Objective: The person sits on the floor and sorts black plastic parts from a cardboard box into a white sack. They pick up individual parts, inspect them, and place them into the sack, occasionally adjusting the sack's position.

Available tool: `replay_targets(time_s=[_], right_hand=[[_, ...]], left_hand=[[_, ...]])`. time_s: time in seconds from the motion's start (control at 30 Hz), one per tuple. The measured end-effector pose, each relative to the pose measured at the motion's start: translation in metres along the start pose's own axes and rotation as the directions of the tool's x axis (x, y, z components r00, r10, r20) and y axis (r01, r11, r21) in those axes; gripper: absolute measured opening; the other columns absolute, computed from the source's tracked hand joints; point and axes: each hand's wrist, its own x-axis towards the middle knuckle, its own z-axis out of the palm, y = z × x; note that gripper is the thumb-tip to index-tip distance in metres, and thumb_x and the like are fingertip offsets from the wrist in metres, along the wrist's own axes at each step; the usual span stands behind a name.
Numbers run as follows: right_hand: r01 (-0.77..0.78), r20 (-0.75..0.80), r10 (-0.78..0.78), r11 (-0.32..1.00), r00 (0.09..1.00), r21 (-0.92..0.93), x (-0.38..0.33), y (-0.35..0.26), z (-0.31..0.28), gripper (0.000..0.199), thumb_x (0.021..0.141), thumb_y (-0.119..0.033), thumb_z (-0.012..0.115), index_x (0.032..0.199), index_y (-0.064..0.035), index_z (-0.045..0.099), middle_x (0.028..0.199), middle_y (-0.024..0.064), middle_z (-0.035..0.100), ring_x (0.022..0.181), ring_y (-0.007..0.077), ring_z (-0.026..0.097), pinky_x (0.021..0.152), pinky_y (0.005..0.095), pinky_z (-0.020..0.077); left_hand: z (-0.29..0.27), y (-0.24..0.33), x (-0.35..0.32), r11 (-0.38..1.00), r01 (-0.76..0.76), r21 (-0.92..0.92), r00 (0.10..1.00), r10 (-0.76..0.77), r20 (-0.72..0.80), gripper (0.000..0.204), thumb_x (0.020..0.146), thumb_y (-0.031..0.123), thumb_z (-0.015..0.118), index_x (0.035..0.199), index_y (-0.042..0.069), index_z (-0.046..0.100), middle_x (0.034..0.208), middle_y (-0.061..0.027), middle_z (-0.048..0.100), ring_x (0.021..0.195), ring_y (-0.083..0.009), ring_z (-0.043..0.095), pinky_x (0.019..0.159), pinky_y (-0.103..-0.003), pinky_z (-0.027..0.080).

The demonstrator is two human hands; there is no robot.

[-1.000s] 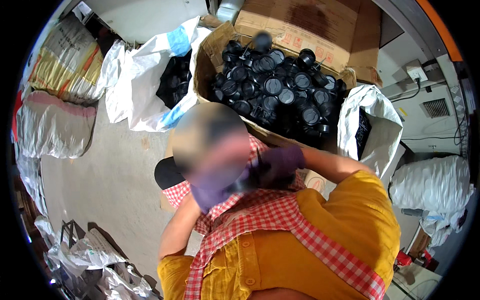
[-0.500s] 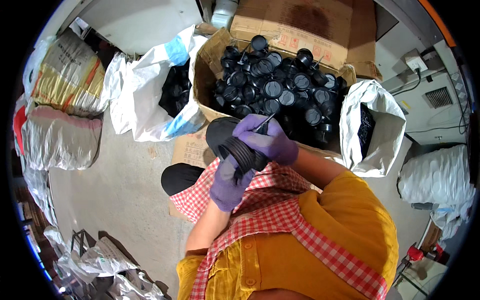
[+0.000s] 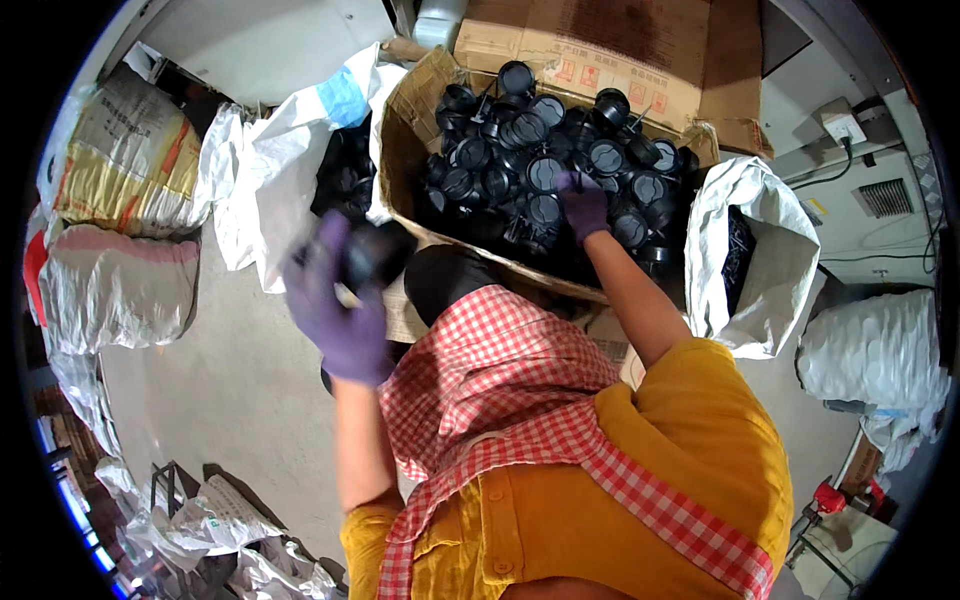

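Beyond my left hand (image 3: 338, 314), straight ahead of it, stands a white sack (image 3: 262, 190) with black parts (image 3: 345, 182) showing in its mouth. That hand is smeared by blur, its thumb and fingers spread about a dark round piece (image 3: 380, 250) on its right side. I cannot tell whether I have the piece in my grasp or have let it go, nor which way its axis points. From the piece, the sack's mouth lies ahead and a little left, and this hand is much the nearer of my two to it.

Next to the sack, on its right, the cardboard box (image 3: 405, 118) is heaped with black ribbed caps (image 3: 470, 152), lying at all angles, a few with thin stems poking up.

My right hand (image 3: 585, 208) reaches forward over the box's near edge, its fingertips down among the caps. One cap (image 3: 545, 174) lies just left of those fingertips, its flat round face upward. The fingers are partly hidden by the hand, so I cannot tell if they are closed on anything.

Farther right, against the box, another white sack (image 3: 778, 290) gapes with dark contents (image 3: 738, 258), well apart from my right hand.
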Motion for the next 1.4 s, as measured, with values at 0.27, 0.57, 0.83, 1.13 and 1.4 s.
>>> replay_targets(time_s=[0.27, 0.57, 0.83, 1.13, 1.4], right_hand=[[-0.002, 0.075, 0.019, 0.974, 0.997, -0.225, 0.056, -0.022, 0.031, 0.043, 0.081, -0.027, 0.058, 0.120, -0.0108, 0.053, 0.110, 0.0191, 0.061, 0.104, 0.0363, 0.057, 0.088, 0.0419, 0.0449], [-0.276, 0.116, 0.270, 0.960, 0.956, 0.046, 0.085, 0.027, 0.017, 0.039, 0.077, -0.032, 0.055, 0.098, -0.0003, 0.062, 0.098, 0.0239, 0.063, 0.097, 0.0389, 0.059, 0.083, 0.0428, 0.0464], [0.139, 0.537, -0.490, 0.814, 0.687, 0.564, -0.101, -0.139, -0.092, 0.022, 0.072, -0.014, 0.066, 0.089, -0.0041, 0.056, 0.081, 0.0124, 0.057, 0.072, 0.0268, 0.057, 0.068, 0.0344, 0.0473], [0.632, 0.678, -0.685, 0.656, 0.269, 0.412, -0.121, -0.166, -0.100, 0.034, 0.068, -0.026, 0.071, 0.091, -0.0047, 0.057, 0.084, 0.0145, 0.061, 0.078, 0.0347, 0.059, 0.068, 0.0388, 0.0471], [0.168, 0.981, -0.119, 0.975, -0.151, 0.144, -0.129, -0.189, -0.123, 0.032, 0.078, -0.028, 0.068, 0.096, -0.0030, 0.064, 0.091, 0.0118, 0.066, 0.082, 0.0208, 0.063, 0.072, 0.0316, 0.0486]], left_hand=[[0.040, -0.037, -0.053, 0.968, 0.241, -0.076, 0.868, -0.179, 0.463, 0.067, 0.072, 0.021, 0.073, 0.132, 0.007, 0.045, 0.139, -0.0247, 0.036, 0.131, -0.0378, 0.033, 0.107, -0.043, 0.027], [0.052, -0.005, -0.049, 0.906, 0.355, -0.232, 0.780, -0.150, 0.608, 0.049, 0.076, 0.015, 0.069, 0.122, 0.005, 0.055, 0.131, -0.0203, 0.049, 0.122, -0.0335, 0.047, 0.101, -0.038, 0.037], [0.054, 0.019, -0.045, -0.140, 0.848, -0.511, 0.469, -0.248, 0.847, 0.048, 0.086, 0.033, 0.057, 0.119, -0.002, 0.050, 0.104, -0.0126, 0.059, 0.092, -0.0194, 0.061, 0.075, -0.031, 0.054], [0.012, 0.002, -0.090, 0.038, 0.913, -0.407, 0.405, -0.228, 0.886, 0.049, 0.076, 0.007, 0.058, 0.124, 0.000, 0.047, 0.107, -0.0115, 0.060, 0.092, -0.0233, 0.061, 0.074, -0.033, 0.053], [-0.019, 0.019, -0.094, 0.884, 0.082, -0.461, 0.725, 0.264, 0.636, 0.030, 0.072, 0.010, 0.065, 0.101, 0.012, 0.060, 0.106, -0.0069, 0.063, 0.086, -0.0235, 0.064, 0.064, -0.032, 0.053]])
